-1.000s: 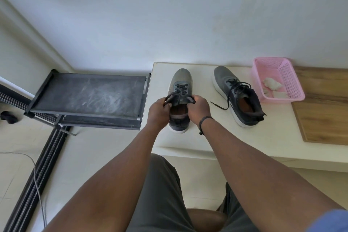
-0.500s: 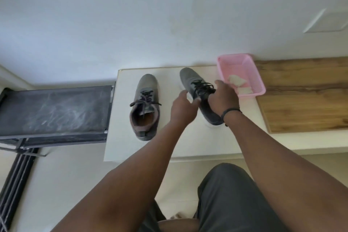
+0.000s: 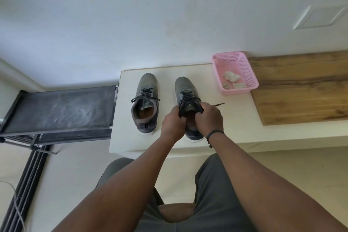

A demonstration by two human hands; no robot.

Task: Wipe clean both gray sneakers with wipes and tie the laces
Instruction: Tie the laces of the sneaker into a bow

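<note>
1. Head view: two gray sneakers side by side on white table [image 3: 235,130], toes toward wall, heels toward person.
2. Left sneaker [image 3: 146,103] stands free, nothing touching it. Its laces [image 3: 145,96] sit in a bow across the tongue, loops sticking out both sides.
3. Right sneaker [image 3: 188,107] is between both hands, sole flat on table.
4. Left hand [image 3: 172,125] is at the sneaker's left collar edge, fingers curled, pinching black laces [image 3: 188,100] at the top of the tongue.
5. Right hand [image 3: 209,118] is at the right collar edge, fingers curled the same way, gripping the lace bunch from the other side. Dark band [image 3: 214,133] on that wrist.
6. Fingertips of both hands nearly meet over the shoe opening; the lace bunch sits right at and between them, above the tongue. Can't tell which strand each hand has.
7. One loose lace end [image 3: 219,104] trails right of the right hand, lying on the table, pointing toward the basket.
8. Toe and forefoot of right sneaker are visible beyond the fingers; heel shows below the hands; the opening is mostly covered.
9. Pink basket [image 3: 236,91] is on the table right of the right sneaker, apart from it, with crumpled wipes [image 3: 231,77] inside.
10. Wooden board [image 3: 301,88] lies right of basket; black rack [image 3: 60,111] left of table.
</note>
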